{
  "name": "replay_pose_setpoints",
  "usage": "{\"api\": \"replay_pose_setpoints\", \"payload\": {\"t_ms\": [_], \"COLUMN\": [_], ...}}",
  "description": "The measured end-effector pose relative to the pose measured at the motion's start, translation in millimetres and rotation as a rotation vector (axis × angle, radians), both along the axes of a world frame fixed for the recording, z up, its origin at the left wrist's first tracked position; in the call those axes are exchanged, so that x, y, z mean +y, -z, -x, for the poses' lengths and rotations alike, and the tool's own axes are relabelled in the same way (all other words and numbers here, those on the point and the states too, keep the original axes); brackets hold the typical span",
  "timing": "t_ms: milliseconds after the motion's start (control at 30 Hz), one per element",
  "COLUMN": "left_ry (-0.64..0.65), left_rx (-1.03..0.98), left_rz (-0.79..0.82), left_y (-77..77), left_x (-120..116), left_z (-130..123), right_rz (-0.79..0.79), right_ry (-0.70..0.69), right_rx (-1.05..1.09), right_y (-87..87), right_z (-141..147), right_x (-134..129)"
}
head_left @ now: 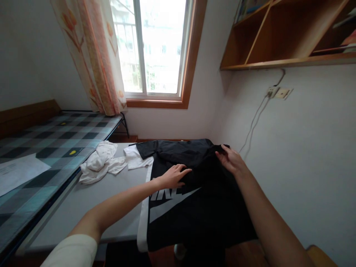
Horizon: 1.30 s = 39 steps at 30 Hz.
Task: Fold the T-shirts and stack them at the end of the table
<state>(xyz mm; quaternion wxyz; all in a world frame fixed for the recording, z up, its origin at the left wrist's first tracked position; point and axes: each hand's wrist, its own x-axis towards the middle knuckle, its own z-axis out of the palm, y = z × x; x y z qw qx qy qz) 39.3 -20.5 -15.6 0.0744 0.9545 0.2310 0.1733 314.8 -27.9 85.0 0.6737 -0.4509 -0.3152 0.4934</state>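
Observation:
A black T-shirt (205, 218) with a white side strip, a white-trimmed sleeve and a large grey logo lies spread over the table, its lower part draping past the front edge. My left hand (172, 176) rests over the middle of the shirt, just above the logo, fingers stretched and apart. At the shirt's far right, my right hand (231, 160) pinches the dark fabric near its upper edge between thumb and fingers. The shirt's upper part looks folded or bunched between the two hands.
Crumpled white cloth (101, 159) lies on the white table (111, 211), left of the shirt. A bed with a checked mat (83, 128) and a paper sheet (20, 171) stands at left. Wooden shelves (289, 31) hang at upper right above a socket with cables (274, 91).

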Motion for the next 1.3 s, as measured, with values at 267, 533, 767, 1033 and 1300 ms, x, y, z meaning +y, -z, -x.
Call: {"api": "replay_pose_setpoints", "payload": {"t_ms": [267,533,767,1033,1300], "left_ry": [-0.164,-0.498,-0.202,0.102,-0.027], "left_rx": [-0.610,-0.724,-0.269,0.390,0.220], "left_rz": [0.439,0.468,0.345,0.367,0.272], "left_y": [-22.2,-53.2,-48.3,-41.6,-47.6], "left_x": [51.3,73.6,31.1,8.0,16.8], "left_z": [12.6,51.7,49.5,62.4,96.9], "right_rz": [-0.102,0.154,0.104,0.065,-0.031], "right_ry": [0.218,0.167,-0.227,-0.829,-0.729], "right_rx": [-0.137,-0.385,-0.896,-1.417,-1.675], "right_y": [-26.5,12.1,40.0,53.5,68.0], "right_z": [-36.2,-61.5,-38.4,23.2,28.2], "right_x": [-19.4,-9.6,-6.2,-21.2,-21.1]}}
